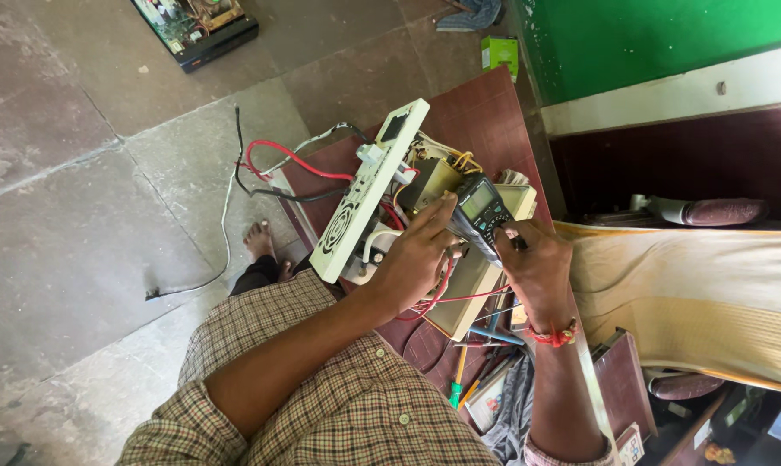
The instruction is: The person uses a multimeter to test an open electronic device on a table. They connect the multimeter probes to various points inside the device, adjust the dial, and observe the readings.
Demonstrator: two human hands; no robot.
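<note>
Left hand gripped the dark plastic meter by its side; right hand pinched its dial. Meter sat just right of the opened cream box, above tangled red wires on the brown table.

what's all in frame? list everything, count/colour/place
multimeter: 1, dark with grey screen, held over the opened unit
opened electrical unit: 1, cream casing, on the board
front panel: 1, white with vent grille, tilted at unit's left
wires: several, red, black, white, trailing off the board's edge
wooden board: 1, reddish-brown, under the unit
screwdrivers: a few, blue, green and yellow, near the wrists
circuit chassis: 1, black, floor top left
small box: 1, green, by the green wall
cloth: 1, beige, right
bare foot: 1, on floor
left hand: on the multimeter
right hand: fingers at its dial, red wristband
</note>
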